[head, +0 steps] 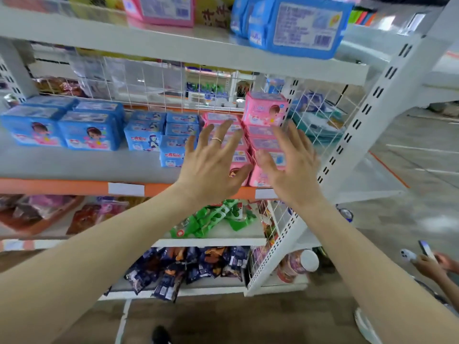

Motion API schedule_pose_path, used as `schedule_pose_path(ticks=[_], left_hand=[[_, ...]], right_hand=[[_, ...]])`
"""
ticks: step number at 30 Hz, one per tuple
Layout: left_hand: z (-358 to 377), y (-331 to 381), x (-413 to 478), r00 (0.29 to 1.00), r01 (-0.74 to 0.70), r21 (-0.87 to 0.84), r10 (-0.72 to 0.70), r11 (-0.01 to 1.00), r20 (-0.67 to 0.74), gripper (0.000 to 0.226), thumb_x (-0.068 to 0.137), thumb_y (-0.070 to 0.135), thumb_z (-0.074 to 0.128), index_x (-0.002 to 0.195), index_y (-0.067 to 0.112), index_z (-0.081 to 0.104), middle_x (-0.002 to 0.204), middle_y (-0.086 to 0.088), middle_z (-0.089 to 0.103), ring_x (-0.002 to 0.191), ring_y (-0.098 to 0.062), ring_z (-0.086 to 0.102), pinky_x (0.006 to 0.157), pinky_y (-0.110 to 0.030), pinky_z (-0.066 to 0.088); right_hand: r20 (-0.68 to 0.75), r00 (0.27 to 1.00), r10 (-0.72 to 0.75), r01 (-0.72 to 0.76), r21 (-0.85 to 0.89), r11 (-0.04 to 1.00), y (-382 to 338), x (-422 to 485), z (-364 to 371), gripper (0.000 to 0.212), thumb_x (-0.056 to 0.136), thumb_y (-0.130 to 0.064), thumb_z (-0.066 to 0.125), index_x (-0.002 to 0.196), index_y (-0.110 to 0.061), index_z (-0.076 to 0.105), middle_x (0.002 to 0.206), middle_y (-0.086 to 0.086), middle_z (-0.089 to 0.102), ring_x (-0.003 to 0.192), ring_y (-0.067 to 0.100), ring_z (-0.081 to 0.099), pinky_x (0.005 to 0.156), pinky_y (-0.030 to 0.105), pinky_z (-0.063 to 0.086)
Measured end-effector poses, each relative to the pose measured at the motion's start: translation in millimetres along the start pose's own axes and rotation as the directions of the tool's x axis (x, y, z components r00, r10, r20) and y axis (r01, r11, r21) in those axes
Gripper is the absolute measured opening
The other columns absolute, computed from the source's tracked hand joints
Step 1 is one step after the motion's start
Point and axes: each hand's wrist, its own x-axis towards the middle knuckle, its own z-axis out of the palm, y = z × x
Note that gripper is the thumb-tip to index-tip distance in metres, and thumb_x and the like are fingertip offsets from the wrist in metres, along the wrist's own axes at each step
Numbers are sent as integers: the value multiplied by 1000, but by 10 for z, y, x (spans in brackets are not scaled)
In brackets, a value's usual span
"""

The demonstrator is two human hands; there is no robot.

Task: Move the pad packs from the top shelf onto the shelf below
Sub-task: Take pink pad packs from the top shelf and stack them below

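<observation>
The left hand [213,167] (a ring on one finger) and the right hand [290,167] hover with fingers [224,131] spread, gripping nothing, before the pink pad packs [265,112] stacked on the lower shelf [74,165]. Blue pad packs [305,28] sit on the top shelf [124,38].

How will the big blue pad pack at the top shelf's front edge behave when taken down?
The blue pad pack looks puffy with rounded corners, so it is probably soft and light for its size. Its glossy film wrap may slip in fingers. It sits at the top shelf edge, so a nudge could drop it.
</observation>
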Motion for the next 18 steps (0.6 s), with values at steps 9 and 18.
schedule_pose_path(ticks=[9,18], left_hand=[[-619,175,-241,996,10,23,-8,1000,-88,76,92,67,38,154,25,25,164,-3,19,148,-33,24,110,-63,31],[-1059,-57,-128,984,-70,15,72,997,-165,76,92,64,42,154,22,30,162,-4,26,145,-32,29,112,-58,31]], right_hand=[[-80,996,-47,50,36,998,-331,-182,-513,60,97,-53,51,152,-36,35,166,-4,18,152,21,13,122,53,10],[-140,988,-63,70,47,996,-730,-31,-654,64,94,-60,46,152,-38,32,166,-3,17,153,19,9,121,58,10]])
